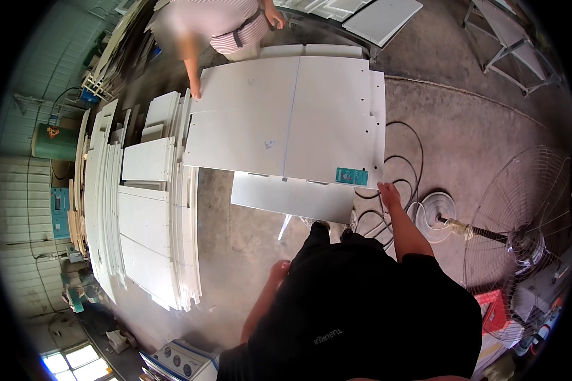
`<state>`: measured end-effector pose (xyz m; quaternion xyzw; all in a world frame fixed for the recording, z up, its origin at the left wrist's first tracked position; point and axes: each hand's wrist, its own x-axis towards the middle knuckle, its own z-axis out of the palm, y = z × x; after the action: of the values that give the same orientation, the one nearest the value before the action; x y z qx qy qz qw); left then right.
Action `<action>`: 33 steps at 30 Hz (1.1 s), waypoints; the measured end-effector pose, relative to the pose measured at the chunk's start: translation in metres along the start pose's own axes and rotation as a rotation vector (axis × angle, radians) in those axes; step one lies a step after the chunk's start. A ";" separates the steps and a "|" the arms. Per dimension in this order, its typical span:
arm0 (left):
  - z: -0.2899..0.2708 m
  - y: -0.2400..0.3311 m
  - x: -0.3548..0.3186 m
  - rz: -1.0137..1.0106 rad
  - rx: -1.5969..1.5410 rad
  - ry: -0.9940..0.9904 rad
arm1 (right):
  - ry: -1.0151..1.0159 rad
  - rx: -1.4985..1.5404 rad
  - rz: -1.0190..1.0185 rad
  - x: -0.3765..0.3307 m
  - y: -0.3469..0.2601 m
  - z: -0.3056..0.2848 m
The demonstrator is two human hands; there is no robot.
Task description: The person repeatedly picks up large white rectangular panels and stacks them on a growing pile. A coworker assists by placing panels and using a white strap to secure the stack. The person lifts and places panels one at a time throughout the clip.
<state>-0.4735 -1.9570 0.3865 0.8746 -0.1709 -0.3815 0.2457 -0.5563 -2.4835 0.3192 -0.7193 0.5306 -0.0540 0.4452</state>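
A large flat white panel (pixel 235 120) lies before me, with a thin blue line across it and a teal label (pixel 351 176) by its near right corner. Under it, further white panels (pixel 377 95) stick out at the right and far edges. My right hand (pixel 388 192) grips the near right corner, its fingers closed at the edge. Down beside my black clothing hangs my left hand (pixel 279 272), loosely curled and away from the panel; nothing shows in it. A co-worker's hand (pixel 195 90) touches the panel's far left edge.
Stacks of white boards (pixel 146 216) stand at the left. A lower pale panel (pixel 292 198) sits between the big panel and my feet. Dark hoses (pixel 419 159) coil on the floor at the right, near a large wire fan (pixel 521 241). Behind the co-worker (pixel 235 25) is a table with panels (pixel 381 22).
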 end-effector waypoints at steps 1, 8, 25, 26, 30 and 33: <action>-0.002 0.000 -0.002 -0.016 -0.012 -0.010 | 0.039 0.084 -0.015 0.007 0.005 0.012; -0.008 -0.027 -0.002 0.077 0.038 -0.005 | 0.010 0.086 0.195 0.015 0.004 0.043; -0.042 0.036 -0.015 0.429 0.326 -0.084 | -0.219 1.083 0.667 0.003 -0.030 0.093; -0.038 0.016 -0.005 0.378 0.340 -0.130 | -0.154 1.060 0.710 -0.002 -0.036 0.083; -0.025 0.030 -0.002 0.254 0.257 -0.076 | -0.175 1.061 0.672 -0.006 -0.048 0.069; -0.024 0.039 -0.008 0.308 0.170 -0.001 | -0.186 1.024 0.673 -0.005 -0.059 0.061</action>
<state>-0.4647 -1.9776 0.4271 0.8555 -0.3348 -0.3236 0.2263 -0.4821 -2.4416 0.3257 -0.2095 0.5939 -0.0955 0.7709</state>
